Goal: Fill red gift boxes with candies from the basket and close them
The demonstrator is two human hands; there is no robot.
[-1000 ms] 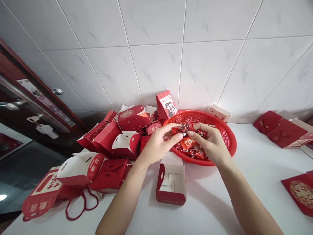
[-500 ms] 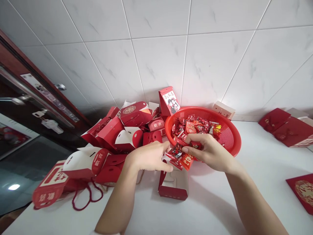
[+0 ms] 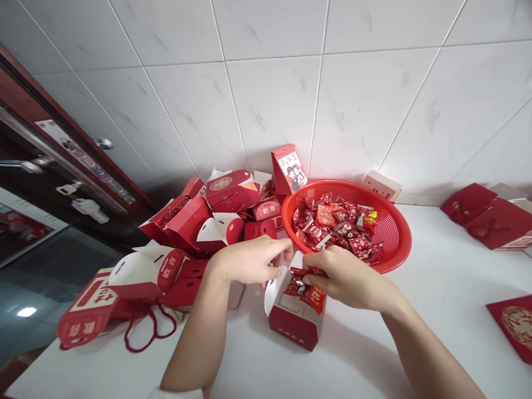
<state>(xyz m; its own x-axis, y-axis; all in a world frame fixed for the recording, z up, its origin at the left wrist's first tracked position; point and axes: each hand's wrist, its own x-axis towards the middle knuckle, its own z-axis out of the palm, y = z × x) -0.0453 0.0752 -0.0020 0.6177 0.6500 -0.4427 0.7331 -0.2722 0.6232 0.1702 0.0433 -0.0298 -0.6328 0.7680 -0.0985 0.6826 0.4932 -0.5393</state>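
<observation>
A person's right hand [image 3: 344, 277] pinched a few wrapped sweets [image 3: 296, 285], thumb and fingers clamped on them, over the open top of a small red box [image 3: 293, 331] at the lower centre of the frame. An orange-red packet [image 3: 316, 300] with gold characters hung among them, against the white inside of the box. The left hand [image 3: 251, 261] reached in at the box's left side, fingers bent and thumb beside the raised white flap; whether it gripped the card could not be told.

Just behind, right of centre, sat a red mesh basket [image 3: 389, 224], a heap of loose sweets [image 3: 328, 215] in its left and middle parts. An upright box [image 3: 290, 169] printed with two cartoon figures stood at the basket's left rim, and a pale box [image 3: 381, 186] behind it, near the tiled wall [image 3: 274, 94]. Red gift boxes [image 3: 233, 191], some with flaps raised, crowded the left of the frame, a dark red cord [image 3: 143, 348] looping before them on the white table [image 3: 440, 310]. More red boxes [image 3: 494, 216] lay at the right edge, with a gold-printed red piece [image 3: 515, 326] below them. Keys [image 3: 89, 210] hung from a dark door at the far left.
</observation>
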